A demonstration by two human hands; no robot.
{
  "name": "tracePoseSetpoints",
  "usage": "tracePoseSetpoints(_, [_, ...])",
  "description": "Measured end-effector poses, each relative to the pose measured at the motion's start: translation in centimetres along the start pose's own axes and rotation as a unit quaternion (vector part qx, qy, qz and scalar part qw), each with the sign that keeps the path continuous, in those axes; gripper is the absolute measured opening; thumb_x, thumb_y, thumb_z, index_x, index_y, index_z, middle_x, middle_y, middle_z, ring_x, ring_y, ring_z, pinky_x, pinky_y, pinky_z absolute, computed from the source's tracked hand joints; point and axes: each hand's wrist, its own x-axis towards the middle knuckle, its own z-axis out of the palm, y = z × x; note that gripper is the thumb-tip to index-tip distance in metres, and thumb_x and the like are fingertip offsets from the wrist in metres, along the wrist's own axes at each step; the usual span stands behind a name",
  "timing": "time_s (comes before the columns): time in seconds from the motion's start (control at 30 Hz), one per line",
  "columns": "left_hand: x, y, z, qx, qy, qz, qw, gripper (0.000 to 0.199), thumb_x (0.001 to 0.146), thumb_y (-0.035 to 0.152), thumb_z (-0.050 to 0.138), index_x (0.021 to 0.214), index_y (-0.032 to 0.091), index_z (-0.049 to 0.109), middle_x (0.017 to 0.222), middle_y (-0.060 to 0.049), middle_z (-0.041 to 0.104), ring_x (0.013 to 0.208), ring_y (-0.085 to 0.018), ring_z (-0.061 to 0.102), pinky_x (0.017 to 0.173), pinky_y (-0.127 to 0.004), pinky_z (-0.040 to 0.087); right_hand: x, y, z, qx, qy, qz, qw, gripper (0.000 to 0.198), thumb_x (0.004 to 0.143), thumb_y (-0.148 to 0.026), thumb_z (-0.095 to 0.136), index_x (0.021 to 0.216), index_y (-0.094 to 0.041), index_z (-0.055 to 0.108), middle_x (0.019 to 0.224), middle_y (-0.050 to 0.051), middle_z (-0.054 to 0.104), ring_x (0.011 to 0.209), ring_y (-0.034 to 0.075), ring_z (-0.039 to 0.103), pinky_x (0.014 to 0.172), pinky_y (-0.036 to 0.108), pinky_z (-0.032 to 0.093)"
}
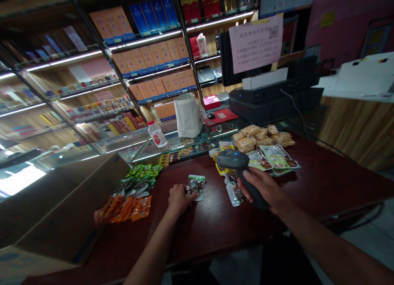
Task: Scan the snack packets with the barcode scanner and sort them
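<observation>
My right hand (261, 186) is wrapped round the handle of a dark barcode scanner (233, 158), which has a small blue light on top. On the dark red table, my left hand (179, 201) grips the near edge of a small snack packet (196, 185), shiny with a green and white top. Under and beside the scanner lie more small snack packets (233, 190) and yellow packets (227, 145). To the left of my left hand are orange packets (132, 208), silvery packets (138, 188) and green packets (146, 170).
An open cardboard box (67, 211) stands on the left. Bagged snacks (261, 137) and flat pouches (280, 157) lie right of centre. Behind are a glass counter with a bottle (156, 135), a white bag (188, 116), and a monitor (227, 59) over a cash drawer (261, 106).
</observation>
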Motion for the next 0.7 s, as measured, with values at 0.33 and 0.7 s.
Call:
tracePoseSetpoints(0.33, [0.4, 2.2, 2.3, -0.46, 0.003, 0.055, 0.886, 0.027, 0.078, 0.043, 0.064, 0.089, 0.022, 0.052, 0.069, 0.004, 0.064, 0.057, -0.016, 0.063, 0.054, -0.027, 0.053, 2.5, 1.9, -0.5, -0.008, -0.085, 0.011, 0.996, 0.037, 0.088, -0.054, 0.063, 0.082, -0.017, 0.063, 0.065, 0.0, 0.064, 0.042, 0.009, 0.051, 0.041, 0.021, 0.039])
tracePoseSetpoints(0.7, [-0.1, 2.5, 1.6, -0.457, 0.049, 0.027, 0.888, 0.027, 0.082, 0.045, 0.065, 0.086, 0.022, 0.052, 0.064, 0.004, 0.068, 0.055, -0.014, 0.065, 0.055, -0.023, 0.052, 2.4, 3.8, -1.8, -0.04, -0.113, 0.059, 0.991, 0.039, 0.089, -0.055, 0.061, 0.082, -0.016, 0.063, 0.065, 0.0, 0.062, 0.044, 0.011, 0.053, 0.042, 0.022, 0.039])
